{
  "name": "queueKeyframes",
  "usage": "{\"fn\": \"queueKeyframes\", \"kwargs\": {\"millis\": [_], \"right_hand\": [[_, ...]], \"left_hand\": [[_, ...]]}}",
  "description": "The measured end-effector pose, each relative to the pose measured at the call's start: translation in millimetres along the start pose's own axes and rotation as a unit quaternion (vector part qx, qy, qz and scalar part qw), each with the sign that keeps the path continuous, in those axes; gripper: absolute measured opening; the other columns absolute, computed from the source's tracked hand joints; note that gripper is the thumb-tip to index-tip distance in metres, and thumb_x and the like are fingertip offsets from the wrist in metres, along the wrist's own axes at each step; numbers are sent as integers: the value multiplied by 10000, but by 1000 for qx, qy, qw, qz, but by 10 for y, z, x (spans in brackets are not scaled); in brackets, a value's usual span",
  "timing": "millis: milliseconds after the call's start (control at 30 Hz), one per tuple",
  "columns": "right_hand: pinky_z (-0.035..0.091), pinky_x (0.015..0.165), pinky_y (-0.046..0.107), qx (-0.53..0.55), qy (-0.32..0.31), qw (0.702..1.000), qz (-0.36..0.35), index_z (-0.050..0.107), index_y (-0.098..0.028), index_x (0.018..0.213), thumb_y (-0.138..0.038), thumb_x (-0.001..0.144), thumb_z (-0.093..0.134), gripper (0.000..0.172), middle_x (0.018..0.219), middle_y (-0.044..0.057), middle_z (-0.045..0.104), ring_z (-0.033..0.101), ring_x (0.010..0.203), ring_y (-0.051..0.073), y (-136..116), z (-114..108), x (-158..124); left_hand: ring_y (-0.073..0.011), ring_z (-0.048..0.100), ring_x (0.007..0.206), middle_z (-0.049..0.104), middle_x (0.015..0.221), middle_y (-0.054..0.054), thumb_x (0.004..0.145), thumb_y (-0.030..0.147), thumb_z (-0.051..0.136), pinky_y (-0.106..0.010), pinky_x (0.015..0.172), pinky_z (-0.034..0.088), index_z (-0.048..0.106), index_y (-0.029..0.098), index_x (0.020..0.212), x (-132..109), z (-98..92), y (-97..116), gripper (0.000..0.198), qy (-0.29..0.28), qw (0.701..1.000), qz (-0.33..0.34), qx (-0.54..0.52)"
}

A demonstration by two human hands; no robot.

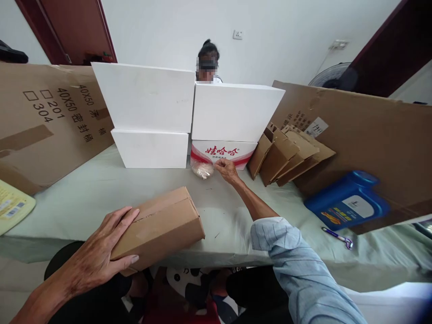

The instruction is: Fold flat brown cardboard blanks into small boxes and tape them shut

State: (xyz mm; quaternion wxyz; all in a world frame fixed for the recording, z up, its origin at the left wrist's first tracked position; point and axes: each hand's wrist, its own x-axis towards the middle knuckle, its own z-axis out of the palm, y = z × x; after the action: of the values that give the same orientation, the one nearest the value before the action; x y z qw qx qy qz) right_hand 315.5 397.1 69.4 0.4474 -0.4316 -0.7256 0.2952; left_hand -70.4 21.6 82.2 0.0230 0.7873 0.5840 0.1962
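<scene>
My left hand (108, 247) grips the near left end of a closed brown cardboard box (165, 225), thumb low on its side and fingers on top. The box lies tilted at the table's front edge. Out toward the back of the table reaches my right hand (227, 170), its fingertips pinched together. Just left of them sits a clear, shiny, roundish thing (203, 170), perhaps a roll of tape. Whether the fingers hold part of it I cannot tell. Behind it stands a white box with red lettering (224, 150).
Stacked white boxes (148, 99) form a wall at the back, with a person (207, 63) behind. Folded cardboard pieces (286, 153) lean at the right. Nearby are a blue jug (347, 202) and a purple-handled tool (337, 236). Large cardboard panels (50, 121) flank the table (84, 193).
</scene>
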Motion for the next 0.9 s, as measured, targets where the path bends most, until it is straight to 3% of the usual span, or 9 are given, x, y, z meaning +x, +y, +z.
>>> {"fn": "queueKeyframes", "kwargs": {"millis": [267, 500, 667, 800, 900], "right_hand": [[381, 619, 280, -19, -32, 999, 10, 597, -223, 712, -519, 753, 715, 321, 682, -21, 562, 486, 654, 153, 354, 115, 213], [410, 645, 270, -82, -24, 996, 20, 644, -217, 766, -424, 779, 705, 217, 728, -20, 628, 544, 692, 163, 514, 202, 215], [445, 718, 302, -160, -4, 987, 9, 711, -209, 923, -389, 825, 721, 205, 919, 30, 720, 600, 810, 204, 503, 195, 159], [468, 813, 360, -230, 17, 973, -26, 720, -198, 1160, -324, 864, 721, 321, 1183, 117, 715, 612, 1006, 279, 407, 214, 113], [470, 863, 372, -267, -8, 962, -59, 749, -195, 1089, -233, 916, 673, 193, 1180, 142, 722, 610, 1087, 302, 322, 272, 84]], "left_hand": [[-392, 607, 1410, 492, 1679, -82, 942, 557, 691, -479, 1118, 594, 228, 405, 1762, -3, 51, -40, 953, 13, 1000, -8, 8], [-397, 641, 1375, 497, 1680, -73, 936, 616, 669, -478, 1054, 634, 271, 406, 1751, 10, 61, -52, 931, 27, 999, 3, 21], [-409, 634, 1389, 503, 1686, -59, 928, 604, 668, -493, 1062, 632, 242, 431, 1755, -4, 64, -68, 946, 15, 1000, -6, 12], [-409, 630, 1392, 496, 1690, -62, 922, 603, 681, -507, 1080, 624, 241, 435, 1755, -14, 74, -79, 957, 15, 1000, -8, 11], [-408, 627, 1393, 493, 1690, -64, 921, 610, 684, -497, 1083, 621, 243, 428, 1755, -12, 77, -77, 961, 16, 1000, -5, 13]]}}
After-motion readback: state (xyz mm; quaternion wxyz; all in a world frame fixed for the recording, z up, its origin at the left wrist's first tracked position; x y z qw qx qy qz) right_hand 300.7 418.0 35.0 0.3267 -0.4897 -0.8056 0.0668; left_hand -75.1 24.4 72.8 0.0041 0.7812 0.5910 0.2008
